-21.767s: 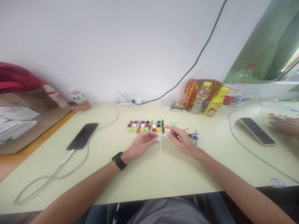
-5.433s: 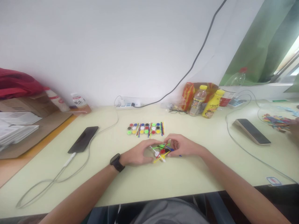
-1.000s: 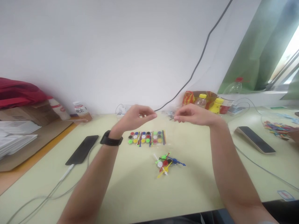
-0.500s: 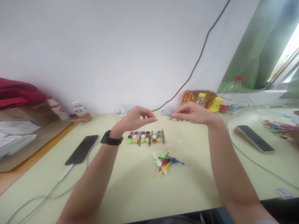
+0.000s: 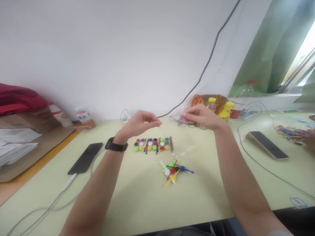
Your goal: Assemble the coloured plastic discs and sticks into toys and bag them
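My left hand (image 5: 144,124), with a black watch (image 5: 116,145) on its wrist, is raised above the table with thumb and fingers pinched together. Opposite it, my right hand (image 5: 200,115) is also closed in a pinch. Between and below them, faint glints show what looks like a thin clear plastic bag (image 5: 179,154); its outline is hard to see. Under the hands lie neat rows of coloured round caps (image 5: 150,144) with thin coloured sticks between them. Nearer me is a loose pile of coloured plastic arrow spinners (image 5: 173,171).
A phone (image 5: 85,158) on a cable lies left, another phone-like device (image 5: 267,145) right. Glasses (image 5: 188,125), a yellow bottle (image 5: 225,111) and a clear bottle (image 5: 211,104) stand along the wall. Far right, another person's hand (image 5: 310,140) is beside a heap of coloured pieces (image 5: 291,133).
My two hands have shifted slightly, the right one a little up and its fingertips a bit further from the left. The glints between them have moved. The caps and spinners stay put.
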A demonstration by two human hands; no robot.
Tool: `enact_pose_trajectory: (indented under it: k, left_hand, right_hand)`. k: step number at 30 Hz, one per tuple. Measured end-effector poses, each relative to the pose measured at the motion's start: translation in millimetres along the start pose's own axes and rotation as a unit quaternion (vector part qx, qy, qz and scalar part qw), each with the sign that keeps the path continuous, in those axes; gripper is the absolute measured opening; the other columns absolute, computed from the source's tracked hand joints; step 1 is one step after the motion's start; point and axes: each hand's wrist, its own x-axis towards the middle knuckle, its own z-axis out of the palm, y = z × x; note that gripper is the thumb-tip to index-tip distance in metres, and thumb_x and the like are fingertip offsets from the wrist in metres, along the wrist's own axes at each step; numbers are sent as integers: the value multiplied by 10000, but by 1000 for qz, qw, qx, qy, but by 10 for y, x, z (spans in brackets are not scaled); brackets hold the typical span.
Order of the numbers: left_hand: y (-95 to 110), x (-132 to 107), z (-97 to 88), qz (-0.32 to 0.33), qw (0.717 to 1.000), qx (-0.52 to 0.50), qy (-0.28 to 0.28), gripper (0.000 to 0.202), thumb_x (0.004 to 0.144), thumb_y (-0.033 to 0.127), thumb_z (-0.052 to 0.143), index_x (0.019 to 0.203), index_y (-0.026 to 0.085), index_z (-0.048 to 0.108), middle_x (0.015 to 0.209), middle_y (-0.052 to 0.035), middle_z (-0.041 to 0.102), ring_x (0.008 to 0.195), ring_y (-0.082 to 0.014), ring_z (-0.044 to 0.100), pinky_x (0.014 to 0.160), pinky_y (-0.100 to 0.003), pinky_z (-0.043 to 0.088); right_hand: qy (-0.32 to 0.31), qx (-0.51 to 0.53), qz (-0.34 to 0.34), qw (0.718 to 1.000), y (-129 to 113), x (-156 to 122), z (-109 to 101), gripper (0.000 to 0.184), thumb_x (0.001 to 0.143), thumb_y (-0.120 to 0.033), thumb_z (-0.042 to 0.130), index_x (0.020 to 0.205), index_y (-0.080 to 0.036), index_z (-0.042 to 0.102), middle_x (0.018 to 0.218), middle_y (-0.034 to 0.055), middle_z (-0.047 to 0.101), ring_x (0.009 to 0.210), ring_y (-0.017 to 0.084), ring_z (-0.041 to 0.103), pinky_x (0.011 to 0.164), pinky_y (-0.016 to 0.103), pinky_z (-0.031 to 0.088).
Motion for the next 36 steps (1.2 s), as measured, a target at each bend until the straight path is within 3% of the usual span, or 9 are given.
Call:
enact_pose_trajectory:
  k: [4,7,10,13,16,21,26,31,36]
  left_hand:
    - [-109,23,-51,-12,993,-42,109,365,851,547,771,867,182,782,867,-87,765,830,-212,688,756,-329,536]
    - [-283,49,-130,-28,983,-47,173,388,831,570,777,888,186,783,893,-87,770,822,-201,685,738,-314,524]
    - [-485,62,-205,-71,987,-13,146,433,843,608,741,888,179,777,929,-98,776,850,-210,698,754,-314,525]
    - [-578,68,-190,-85,983,80,142,502,863,599,715,1161,196,732,1044,-103,767,880,-226,702,778,-343,537]
    - [-466,71,-39,-7,969,168,180,637,898,569,693,1434,253,558,1295,-103,692,1086,-254,669,909,-385,536]
    - [-138,68,380,149,961,225,60,997,820,655,768,1623,279,312,1614,-140,416,1466,-369,381,1194,-522,353]
    - [-145,71,678,169,948,267,38,1318,703,748,806,1685,256,79,1631,-190,345,1478,-457,306,1204,-616,260]
    - [-200,59,717,170,949,264,38,1227,784,627,790,1687,261,44,1495,-179,483,1367,-419,441,1164,-575,310]
    - [-242,51,663,142,957,250,38,1139,792,562,791,1676,270,135,1486,-164,477,1273,-394,518,1080,-531,404]
  right_hand:
    - [-90,91,35,991,188,31,-10,609,762,-518,854,1282,-240,701,1130,95,756,1101,276,690,891,359,554]
    - [-101,125,65,985,358,75,-7,822,706,-434,910,1439,-250,588,1010,75,770,1018,253,717,898,378,565]
    - [-23,141,71,987,465,127,4,788,721,-415,901,1426,-245,591,927,54,762,934,237,728,889,378,569]
    - [30,150,74,985,478,154,8,731,767,-413,859,1424,-250,584,913,45,744,895,226,722,878,382,572]
    - [52,123,73,988,395,140,25,655,835,-409,785,1435,-260,565,884,28,726,842,203,695,858,378,565]
    - [25,31,67,997,116,81,132,594,909,-317,651,1484,-281,505,907,37,711,822,199,644,806,354,547]
    - [-21,-7,54,998,-65,52,228,640,915,-275,588,1536,-313,435,900,24,693,807,200,630,783,341,538]
    - [-3,-60,56,997,-46,45,222,635,914,-296,579,1532,-337,443,883,15,682,775,200,625,720,323,518]
    - [-8,-60,58,996,-13,32,174,659,913,-316,605,1547,-330,425,959,30,695,806,203,640,743,329,531]
